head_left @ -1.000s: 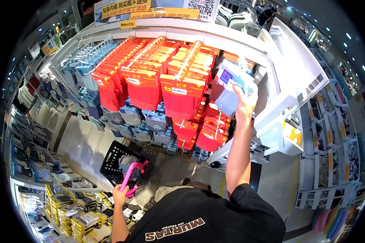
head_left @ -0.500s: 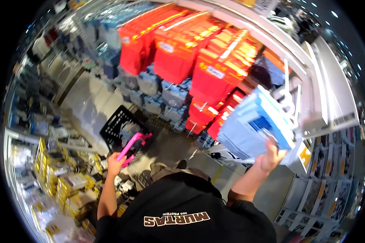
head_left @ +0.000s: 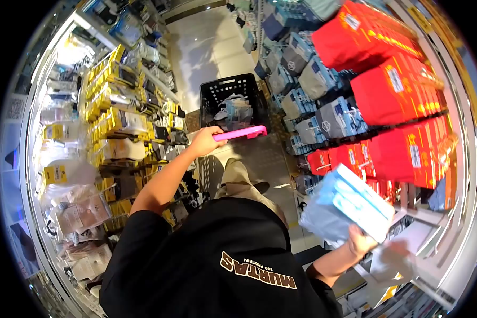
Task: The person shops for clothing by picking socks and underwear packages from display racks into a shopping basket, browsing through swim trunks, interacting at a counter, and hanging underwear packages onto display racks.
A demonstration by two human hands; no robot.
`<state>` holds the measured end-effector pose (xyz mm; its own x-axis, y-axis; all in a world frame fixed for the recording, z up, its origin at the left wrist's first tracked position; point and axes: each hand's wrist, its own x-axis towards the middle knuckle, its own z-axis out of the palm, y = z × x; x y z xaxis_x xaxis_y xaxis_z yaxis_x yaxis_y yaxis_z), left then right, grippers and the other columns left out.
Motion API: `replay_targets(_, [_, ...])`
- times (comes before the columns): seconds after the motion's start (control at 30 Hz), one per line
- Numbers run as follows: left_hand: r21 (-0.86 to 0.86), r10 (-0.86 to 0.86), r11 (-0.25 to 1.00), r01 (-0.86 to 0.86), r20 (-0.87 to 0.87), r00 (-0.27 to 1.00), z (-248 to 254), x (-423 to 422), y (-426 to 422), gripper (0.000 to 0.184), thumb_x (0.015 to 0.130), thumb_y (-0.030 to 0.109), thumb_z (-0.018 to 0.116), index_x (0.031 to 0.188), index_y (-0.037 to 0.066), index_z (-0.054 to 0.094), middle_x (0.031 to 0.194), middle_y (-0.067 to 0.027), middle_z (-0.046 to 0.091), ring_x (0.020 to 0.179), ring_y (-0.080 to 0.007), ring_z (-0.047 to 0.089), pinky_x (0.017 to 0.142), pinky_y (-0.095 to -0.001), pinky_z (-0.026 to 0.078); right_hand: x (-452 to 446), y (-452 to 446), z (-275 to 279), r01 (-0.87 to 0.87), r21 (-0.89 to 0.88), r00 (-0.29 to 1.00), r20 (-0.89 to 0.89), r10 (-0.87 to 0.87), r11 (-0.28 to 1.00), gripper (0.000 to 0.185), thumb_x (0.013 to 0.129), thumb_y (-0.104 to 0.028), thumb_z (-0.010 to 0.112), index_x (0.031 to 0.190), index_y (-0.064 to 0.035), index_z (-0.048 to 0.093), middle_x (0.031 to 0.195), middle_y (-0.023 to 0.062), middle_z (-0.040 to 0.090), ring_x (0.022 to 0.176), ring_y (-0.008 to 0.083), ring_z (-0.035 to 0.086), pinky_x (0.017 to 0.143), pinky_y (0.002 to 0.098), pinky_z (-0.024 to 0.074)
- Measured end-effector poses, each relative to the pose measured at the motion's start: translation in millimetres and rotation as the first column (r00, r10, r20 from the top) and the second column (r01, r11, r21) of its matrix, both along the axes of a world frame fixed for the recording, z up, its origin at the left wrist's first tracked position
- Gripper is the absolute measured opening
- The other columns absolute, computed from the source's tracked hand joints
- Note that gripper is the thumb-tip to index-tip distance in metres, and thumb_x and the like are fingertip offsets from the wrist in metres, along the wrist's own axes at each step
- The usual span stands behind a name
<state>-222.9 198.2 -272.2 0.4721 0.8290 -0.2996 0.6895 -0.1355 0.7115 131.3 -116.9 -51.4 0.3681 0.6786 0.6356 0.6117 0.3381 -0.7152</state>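
Note:
My left hand (head_left: 206, 141) is closed around the pink handle (head_left: 244, 133) of a black shopping basket (head_left: 213, 87). The basket is in front of my legs, and several blue-and-grey packs (head_left: 234, 111) lie inside it. At the lower right, my right hand (head_left: 361, 241) grips a stack of light blue garment packs (head_left: 344, 204) by its lower edge. The stack is tilted and somewhat blurred, and some fingers are hidden behind it. Just beyond the stack hang red garment packs (head_left: 403, 153).
Red packs and blue-grey packs (head_left: 331, 123) hang in rows along the right rack. Yellow-carded packs (head_left: 123, 122) fill the left rack. A tiled aisle floor (head_left: 196, 40) runs ahead between them. White shelving (head_left: 461, 233) stands at the right edge.
My view has turned, so the red packs now appear farther right and the basket nearer the top middle. Both hands keep their holds, and the light blue packs appear lower and more tilted.

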Motion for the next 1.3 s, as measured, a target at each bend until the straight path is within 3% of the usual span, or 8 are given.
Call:
replay_targets(0.03, [0.098, -0.061, 0.993, 0.068, -0.076, 0.995, 13.2, 2.7, -2.4, 0.028, 0.079, 0.028, 0.078, 0.099, 0.010, 0.073, 0.093, -0.0109, 0.073, 0.087, -0.0319, 0.070, 0.077, -0.0405, 0.054, -9.1, 14.3, -14.2, 0.021, -0.066, 0.927, -0.371, -0.044, 0.998, 0.070, 0.066, -0.017, 0.086, 0.126, 0.0043, 0.056, 0.113, 0.0112, 0.063, 0.107, 0.0240, 0.061, 0.095, 0.0400, 0.0490])
replay_targets(0.1, [0.283, -0.057, 0.955, 0.087, -0.113, 0.992, 6.3, 2.8, -6.8, 0.025, 0.079, 0.027, 0.073, 0.097, 0.009, 0.073, 0.098, -0.0119, 0.070, 0.094, -0.0355, 0.067, 0.079, -0.0437, 0.053, -4.5, 61.2, -24.4, -0.045, -0.209, 0.909, -0.415, -0.047, 0.977, 0.084, 0.062, -0.009, 0.090, 0.134, 0.0020, 0.047, 0.121, 0.0111, 0.059, 0.108, 0.0230, 0.060, 0.096, 0.0375, 0.0482])
replay_targets(0.43, [0.294, -0.024, 0.956, -0.002, 0.084, 0.996, -6.3, -6.2, 1.2, 0.025, 0.071, 0.025, 0.078, 0.076, 0.007, 0.062, 0.080, -0.0104, 0.064, 0.077, -0.0343, 0.065, 0.067, -0.0452, 0.052, -66.2, 354.3, -159.7, -0.226, -0.352, 0.972, -0.140, 0.188, 0.908, 0.069, 0.075, -0.013, 0.088, 0.129, 0.0000, 0.048, 0.115, 0.0105, 0.060, 0.105, 0.0203, 0.059, 0.094, 0.0341, 0.0477])
replay_targets(0.67, [0.027, -0.142, 0.990, 0.139, 0.220, 0.965, -5.2, -17.8, 27.1, 0.026, 0.070, 0.022, 0.077, 0.090, 0.008, 0.068, 0.086, -0.0116, 0.068, 0.082, -0.0350, 0.067, 0.073, -0.0457, 0.054, -90.5, 508.4, -416.4, -0.547, -0.652, 0.837, -0.398, 0.377, 0.526, 0.070, 0.069, -0.018, 0.090, 0.127, -0.0059, 0.054, 0.113, 0.0133, 0.067, 0.103, 0.0239, 0.063, 0.090, 0.0371, 0.0497])
replay_targets(0.87, [-0.065, -0.173, 0.978, 0.197, 0.270, 0.947, -12.5, -20.8, 39.9, 0.030, 0.074, 0.032, 0.080, 0.095, 0.014, 0.069, 0.074, -0.0043, 0.063, 0.065, -0.0260, 0.064, 0.063, -0.0395, 0.054, -117.2, 535.5, -585.2, -0.333, -0.937, 0.792, -0.219, 0.570, 0.102, 0.073, 0.071, -0.028, 0.086, 0.132, -0.0095, 0.050, 0.122, 0.0226, 0.066, 0.116, 0.0408, 0.062, 0.094, 0.0464, 0.0494])
replay_targets(1.07, [0.006, -0.362, 0.929, 0.369, 0.206, 0.909, -39.9, -36.6, 29.2, 0.036, 0.085, 0.018, 0.060, 0.120, 0.014, 0.066, 0.108, 0.0013, 0.067, 0.090, -0.0113, 0.065, 0.075, -0.0243, 0.051, -151.2, 557.5, -652.8, -0.012, -0.975, 0.666, -0.172, 0.726, -0.220, 0.069, 0.078, -0.018, 0.082, 0.137, -0.0123, 0.046, 0.138, 0.0188, 0.056, 0.128, 0.0409, 0.052, 0.102, 0.0491, 0.0470])
replay_targets(1.17, [-0.162, -0.262, 0.935, 0.317, 0.291, 0.920, -51.1, -39.8, 23.9, 0.033, 0.090, 0.022, 0.061, 0.120, 0.010, 0.067, 0.094, 0.0019, 0.065, 0.083, -0.0131, 0.064, 0.074, -0.0256, 0.052, -162.4, 573.2, -676.3, 0.026, -0.977, 0.628, -0.149, 0.764, -0.212, 0.077, 0.076, -0.021, 0.084, 0.142, -0.0143, 0.043, 0.141, 0.0184, 0.053, 0.129, 0.0385, 0.052, 0.103, 0.0471, 0.0463])
replay_targets(1.3, [-0.153, -0.249, 0.939, 0.308, 0.313, 0.916, -51.2, -38.1, 32.7, 0.029, 0.091, 0.022, 0.061, 0.116, 0.008, 0.068, 0.089, 0.0006, 0.064, 0.081, -0.0146, 0.063, 0.073, -0.0268, 0.053, -179.3, 585.7, -663.0, 0.106, -0.987, 0.706, 0.158, 0.690, 0.118, 0.094, 0.075, -0.029, 0.085, 0.152, -0.0164, 0.034, 0.148, 0.0164, 0.046, 0.135, 0.0406, 0.045, 0.109, 0.0490, 0.0412])
